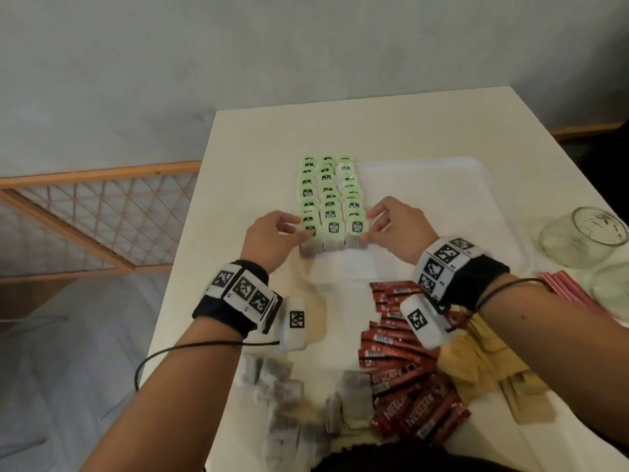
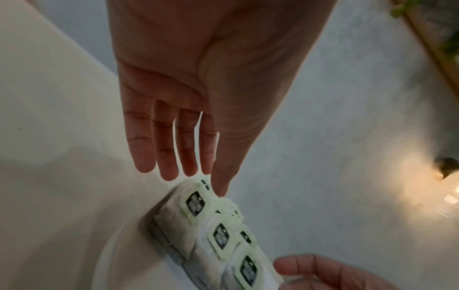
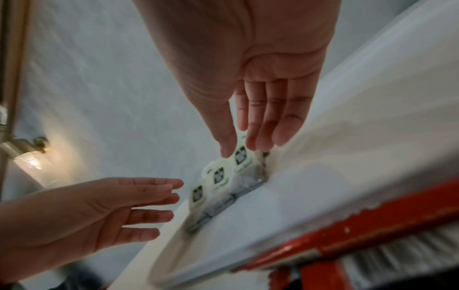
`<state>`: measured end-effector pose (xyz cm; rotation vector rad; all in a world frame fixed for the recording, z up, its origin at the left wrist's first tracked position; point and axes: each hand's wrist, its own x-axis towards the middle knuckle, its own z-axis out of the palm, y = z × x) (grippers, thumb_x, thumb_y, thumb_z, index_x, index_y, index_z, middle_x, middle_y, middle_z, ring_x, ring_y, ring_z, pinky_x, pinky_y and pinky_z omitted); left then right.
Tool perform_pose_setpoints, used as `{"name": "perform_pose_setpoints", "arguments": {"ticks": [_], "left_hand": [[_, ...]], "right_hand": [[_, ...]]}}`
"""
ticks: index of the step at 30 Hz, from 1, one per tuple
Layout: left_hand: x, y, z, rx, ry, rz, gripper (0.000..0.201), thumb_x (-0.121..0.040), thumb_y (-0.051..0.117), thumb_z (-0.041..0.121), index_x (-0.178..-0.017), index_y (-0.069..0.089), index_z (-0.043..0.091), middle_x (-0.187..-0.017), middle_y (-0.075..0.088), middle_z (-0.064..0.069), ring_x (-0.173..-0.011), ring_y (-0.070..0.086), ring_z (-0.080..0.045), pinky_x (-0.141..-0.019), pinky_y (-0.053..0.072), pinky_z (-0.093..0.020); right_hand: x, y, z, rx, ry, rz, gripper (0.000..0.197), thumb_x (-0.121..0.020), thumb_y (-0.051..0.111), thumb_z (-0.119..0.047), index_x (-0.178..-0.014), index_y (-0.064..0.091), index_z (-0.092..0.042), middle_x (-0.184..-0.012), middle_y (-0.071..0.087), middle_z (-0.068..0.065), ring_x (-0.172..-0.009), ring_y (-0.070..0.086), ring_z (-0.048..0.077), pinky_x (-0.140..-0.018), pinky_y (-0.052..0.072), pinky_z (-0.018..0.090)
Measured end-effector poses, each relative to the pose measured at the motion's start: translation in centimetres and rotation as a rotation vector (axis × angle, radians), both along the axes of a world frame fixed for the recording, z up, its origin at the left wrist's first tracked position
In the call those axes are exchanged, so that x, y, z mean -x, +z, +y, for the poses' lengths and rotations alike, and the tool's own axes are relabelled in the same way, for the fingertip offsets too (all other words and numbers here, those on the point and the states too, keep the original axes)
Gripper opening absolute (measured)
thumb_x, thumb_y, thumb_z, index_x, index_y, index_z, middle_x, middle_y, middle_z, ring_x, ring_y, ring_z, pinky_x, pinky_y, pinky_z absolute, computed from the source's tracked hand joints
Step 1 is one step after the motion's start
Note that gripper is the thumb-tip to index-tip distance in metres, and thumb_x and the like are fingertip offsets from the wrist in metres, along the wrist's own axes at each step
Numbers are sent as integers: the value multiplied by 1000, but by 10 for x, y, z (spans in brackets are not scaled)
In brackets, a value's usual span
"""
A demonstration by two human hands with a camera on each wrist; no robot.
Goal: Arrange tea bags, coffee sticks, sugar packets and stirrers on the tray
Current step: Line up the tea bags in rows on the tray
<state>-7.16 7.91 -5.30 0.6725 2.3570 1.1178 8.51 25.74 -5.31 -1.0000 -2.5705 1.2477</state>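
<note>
seemingly squaring up a block, both hands sit at the near end of the tea bags (image 1: 328, 199) laid out on the white tray (image 1: 442, 185), which rests on the worktop (image 1: 272, 131). the left hand (image 1: 272, 236) comes in from 9 o'clock, its fingers loosely spread and nearly straight, its thumb at the corner bag; it grips nothing. the right hand (image 1: 391, 229) comes in from 3 o'clock, fingers relaxed and extended, its fingertips (image 3: 258, 141) and thumb either side of the last bag's green tag, touching rather than clearly pinching. judged from this, the hands bracket the rows to keep them straight and tight.

the tea bags stand in three columns running toward 12 o'clock, overlapped like shingles so each green tag shows; roughly eight or nine per column, the far ones too small to count exactly. they fill the tray's 9 o'clock side, leaving the rest bare, probably for the other items.

off the tray, at 6 o'clock, lies a loose pile of more tea bags (image 1: 272, 393), uncountable. red coffee sticks (image 1: 408, 386) lie heaped beside them, well over a dozen. tan sugar packets (image 1: 483, 366) lie at 4 o'clock, several. red stirrers (image 1: 565, 287) lie bundled at 3 o'clock, beside two glass jars (image 1: 582, 236).
</note>
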Motion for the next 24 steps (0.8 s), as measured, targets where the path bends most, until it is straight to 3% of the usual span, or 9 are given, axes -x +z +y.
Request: {"name": "perform_pose_setpoints", "arguments": {"ticks": [3,5,9,12,15,17,20,22,24], "left_hand": [[-29,18,-12,15,-116,106,29,-81,78,29,-107,69,20,-95,68,7,-85,63,-9,-78,50,-24],[-56,26,-23,48,-215,138,27,-81,78,26,-106,69,20,-95,68,7,-77,61,-5,-74,48,-19],[-110,25,-50,251,-492,149,34,-78,79,37,-108,65,30,-97,64,13,-79,61,-5,-82,54,-34],[-143,15,-65,484,-666,183,45,-76,78,48,-115,62,31,-104,61,12,-86,57,-8,-77,49,-31],[-156,6,-69,577,-683,269,30,-80,74,41,-106,66,28,-102,62,9,-95,60,-13,-75,47,-29],[-154,8,-69,545,-625,246,22,-84,71,39,-99,67,25,-101,67,8,-94,62,-14,-75,49,-29],[-151,21,-72,333,-532,138,24,-83,73,44,-93,67,22,-94,69,8,-80,61,-5,-74,50,-25],[-155,32,-74,228,-508,89,21,-81,77,38,-90,67,23,-91,69,9,-73,57,2,-68,43,-18],[-158,39,-78,200,-508,60,23,-78,80,36,-93,66,24,-95,68,9,-78,59,0,-73,43,-19]], "right_hand": [[-25,19,-19,22,126,25,29,-80,78,-28,-102,61,-24,-87,69,-8,-78,63,10,-72,51,28],[-48,23,-33,69,231,9,27,-79,79,-27,-101,64,-26,-87,70,-8,-73,63,5,-69,48,23],[-93,15,-56,133,351,-13,24,-77,80,-22,-96,67,-27,-84,71,-6,-68,60,-5,-66,44,9],[-115,6,-66,78,368,-41,22,-78,79,-22,-96,67,-26,-83,70,-9,-69,59,-9,-63,42,4],[-129,3,-73,80,353,-21,24,-77,80,-25,-96,66,-29,-83,70,-11,-71,60,-7,-64,43,6],[-132,5,-80,83,351,-17,29,-75,81,-32,-99,65,-32,-86,70,-13,-74,62,-3,-67,45,11],[-133,11,-93,88,401,-24,39,-71,82,-41,-105,65,-34,-93,68,-15,-78,63,0,-70,51,14],[-131,14,-100,113,437,-6,33,-72,82,-41,-100,68,-30,-90,70,-13,-77,63,-1,-70,50,12],[-130,15,-105,130,469,2,22,-75,81,-34,-89,70,-20,-82,70,-6,-70,62,0,-68,50,15]]}}
